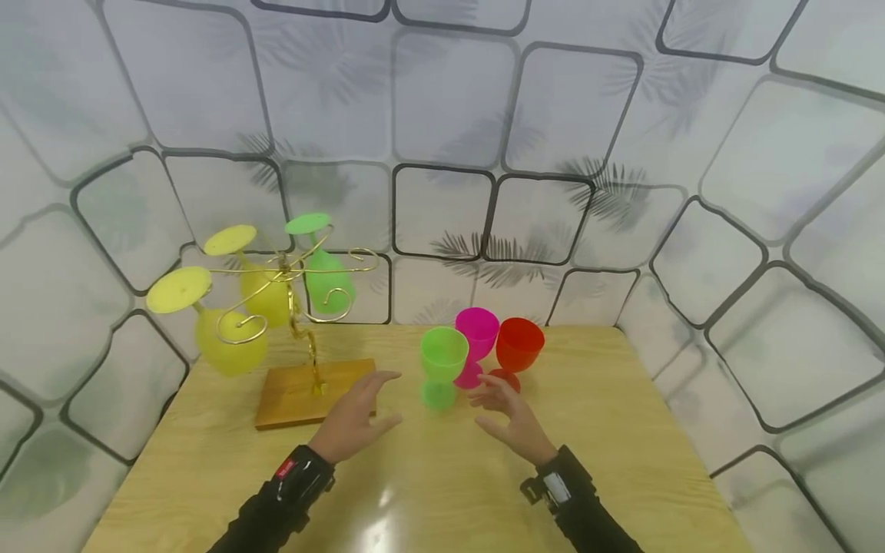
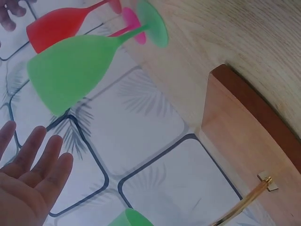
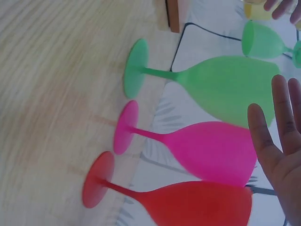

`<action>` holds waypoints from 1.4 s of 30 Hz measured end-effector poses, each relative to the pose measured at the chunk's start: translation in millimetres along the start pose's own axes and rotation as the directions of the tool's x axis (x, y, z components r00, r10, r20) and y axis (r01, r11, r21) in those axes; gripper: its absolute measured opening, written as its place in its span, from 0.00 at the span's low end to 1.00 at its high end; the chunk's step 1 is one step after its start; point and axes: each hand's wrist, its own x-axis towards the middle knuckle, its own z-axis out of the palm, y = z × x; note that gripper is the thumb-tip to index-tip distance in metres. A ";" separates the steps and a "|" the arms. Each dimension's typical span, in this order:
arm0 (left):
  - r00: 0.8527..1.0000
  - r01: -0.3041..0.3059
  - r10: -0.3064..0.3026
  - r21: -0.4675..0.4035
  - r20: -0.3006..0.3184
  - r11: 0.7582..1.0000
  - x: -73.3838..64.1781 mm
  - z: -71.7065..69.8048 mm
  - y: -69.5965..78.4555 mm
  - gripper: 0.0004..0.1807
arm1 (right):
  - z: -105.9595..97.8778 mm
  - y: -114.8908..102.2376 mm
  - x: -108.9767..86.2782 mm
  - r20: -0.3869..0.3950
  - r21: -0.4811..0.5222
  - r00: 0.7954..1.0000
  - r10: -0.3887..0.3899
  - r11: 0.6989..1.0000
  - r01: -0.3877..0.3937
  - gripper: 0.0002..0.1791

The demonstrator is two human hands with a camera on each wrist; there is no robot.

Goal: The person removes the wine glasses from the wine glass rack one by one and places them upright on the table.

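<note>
Three plastic wine glasses stand upright on the table: a green glass [image 1: 444, 355], a pink glass [image 1: 477, 336] behind it and a red glass [image 1: 520, 346] to the right. My left hand [image 1: 354, 415] hovers to the left of the green glass, fingers extended and holding nothing. On the other side my right hand [image 1: 513, 418] hangs in front of the red glass, its fingers loosely bent with nothing in them. Left of the hands, a gold wire rack [image 1: 293, 307] on a wooden base [image 1: 290, 395] carries two yellow glasses [image 1: 231, 342] and a green one [image 1: 328, 283], upside down.
The light wood table [image 1: 588, 476] ends at a white wall covering [image 1: 449, 100] with grey outlined squares and leaf prints. It also closes in the left and right sides. Curled hooks of the rack stick out toward the middle.
</note>
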 end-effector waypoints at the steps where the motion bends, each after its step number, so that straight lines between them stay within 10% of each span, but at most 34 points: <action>1: 1.000 -0.003 0.003 0.006 -0.002 1.000 0.4 -1.1 -1.1 0.33 | 0.2 -1.3 4.4 0.006 -0.004 1.000 -0.002 1.000 0.003 0.31; 7: 1.000 0.027 -0.027 -0.027 -0.009 0.999 2.2 -4.4 -6.6 0.33 | -21.7 -19.8 57.9 0.095 -0.057 0.989 -0.115 0.991 0.121 0.33; 15: 1.000 0.013 -0.014 -0.068 -0.013 0.998 -0.7 6.0 -12.0 0.32 | -59.4 -105.1 204.8 0.297 -0.251 0.920 -0.256 0.908 0.334 0.30; 24: 0.998 -0.067 0.067 -0.026 -0.018 0.997 -16.5 26.3 -13.1 0.32 | 2.6 -129.5 337.8 0.528 -0.468 0.849 0.028 0.844 0.263 0.30; 30: 1.000 -0.030 0.030 -0.043 0.003 0.999 -30.8 29.0 -10.6 0.30 | 64.1 -115.5 379.5 0.594 -0.542 0.796 0.114 0.788 0.292 0.33; 35: 0.996 -0.083 0.083 -0.053 -0.018 0.995 -35.2 31.5 -10.0 0.30 | 85.8 -98.8 391.7 0.574 -0.628 0.796 0.191 0.727 0.278 0.35; 42: 0.986 -0.160 0.158 -0.021 -0.050 0.987 -28.7 26.8 -14.5 0.30 | 87.7 -80.3 402.1 0.531 -0.629 0.804 0.268 0.761 0.162 0.39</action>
